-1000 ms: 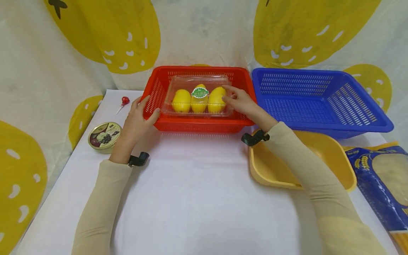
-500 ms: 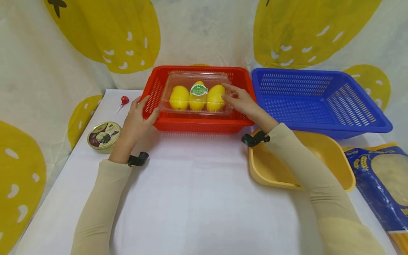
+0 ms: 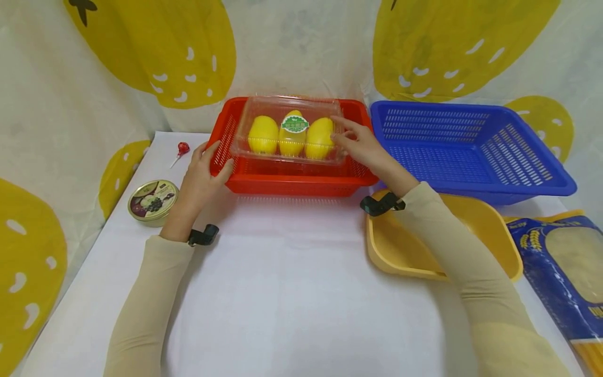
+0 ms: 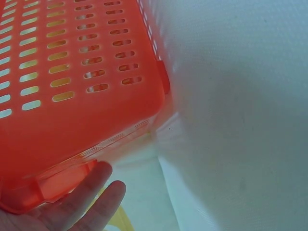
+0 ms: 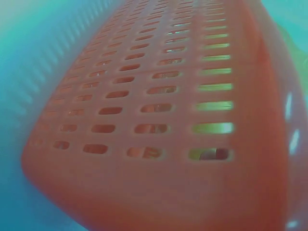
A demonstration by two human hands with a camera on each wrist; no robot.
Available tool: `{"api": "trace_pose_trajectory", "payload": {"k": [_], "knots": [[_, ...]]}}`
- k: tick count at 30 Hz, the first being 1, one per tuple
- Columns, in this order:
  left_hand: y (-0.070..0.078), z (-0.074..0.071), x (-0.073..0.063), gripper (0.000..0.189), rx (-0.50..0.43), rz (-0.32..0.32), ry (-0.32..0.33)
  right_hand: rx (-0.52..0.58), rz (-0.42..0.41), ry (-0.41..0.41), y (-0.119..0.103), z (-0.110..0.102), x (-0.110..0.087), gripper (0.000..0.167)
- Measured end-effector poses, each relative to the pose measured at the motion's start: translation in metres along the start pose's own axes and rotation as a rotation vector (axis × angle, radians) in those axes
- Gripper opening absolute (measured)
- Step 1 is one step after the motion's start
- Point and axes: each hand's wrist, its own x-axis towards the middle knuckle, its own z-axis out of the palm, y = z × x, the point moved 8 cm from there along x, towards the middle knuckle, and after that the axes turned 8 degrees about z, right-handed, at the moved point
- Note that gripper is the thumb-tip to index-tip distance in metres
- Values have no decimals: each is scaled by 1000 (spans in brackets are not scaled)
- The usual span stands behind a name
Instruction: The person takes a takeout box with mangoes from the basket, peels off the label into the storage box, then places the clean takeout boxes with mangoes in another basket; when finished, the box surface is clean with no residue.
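Note:
My right hand (image 3: pixel 360 145) pinches the right edge of a clear plastic clamshell box (image 3: pixel 294 149). Inside the box, three yellow mangoes (image 3: pixel 264 135) sit in a row under a green and white label (image 3: pixel 294 124). The box is raised and tilted in the red basket (image 3: pixel 294 186), its back edge above the far rim. My left hand (image 3: pixel 203 175) holds the basket's near left corner, thumb at the front rim and fingers at the left side. In the left wrist view, two fingertips (image 4: pixel 103 171) extend past the rim. The right wrist view shows the basket's slotted wall (image 5: pixel 159 183), but not the hand.
A blue basket (image 3: pixel 471 186) stands right of the red one. Under my right forearm is a yellow basin (image 3: pixel 395 264), with a blue noodle-like package (image 3: pixel 542 283) farther right. At left lie a round tin (image 3: pixel 153 200) and a red lollipop (image 3: pixel 182 148); behind hangs a patterned curtain (image 3: pixel 301 47).
The clamshell box has risen and shifted toward the back of the red basket, its tilt increasing. My right hand has moved slightly with it; my left hand stays at the corner.

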Motion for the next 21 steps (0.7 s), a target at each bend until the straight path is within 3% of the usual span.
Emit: {"api": "trace_pose_trajectory", "payload": {"k": [15,21], "knots": [[2,0,-1,71,2,17,-5,31,-48,7,-15,-6,-15,53],[5,-2,1,68,26,68,19,73,-82,-2,-23,-7,-23,53]]}}
